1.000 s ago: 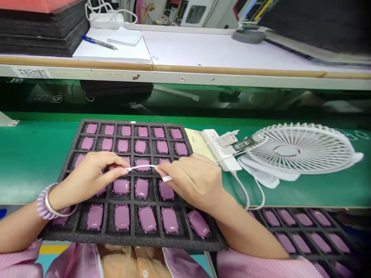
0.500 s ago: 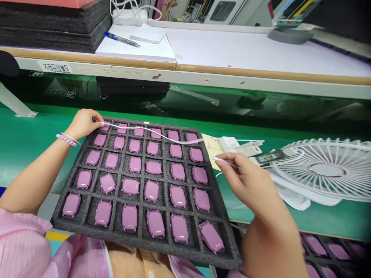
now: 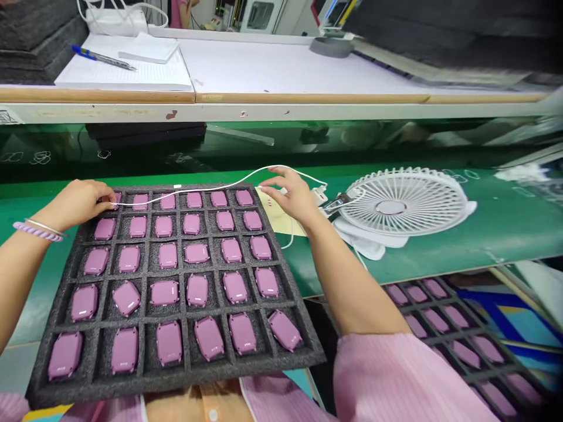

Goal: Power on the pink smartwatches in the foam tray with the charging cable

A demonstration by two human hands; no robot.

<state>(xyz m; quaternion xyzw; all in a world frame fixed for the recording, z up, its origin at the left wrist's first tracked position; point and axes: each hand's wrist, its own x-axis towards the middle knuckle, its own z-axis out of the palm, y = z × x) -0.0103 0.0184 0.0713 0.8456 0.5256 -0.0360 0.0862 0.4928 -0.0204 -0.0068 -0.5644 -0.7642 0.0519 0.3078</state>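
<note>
The thin white flexible cable ran left to right over the black foam tray, pinched by the left hand beside the far-left purple rectangular case, the right hand well apart, its grip impossible to tell.

The bare left hand pinches thumb to forefinger, while the bare right hand, forearm outstretched, curves its fingers.
</note>
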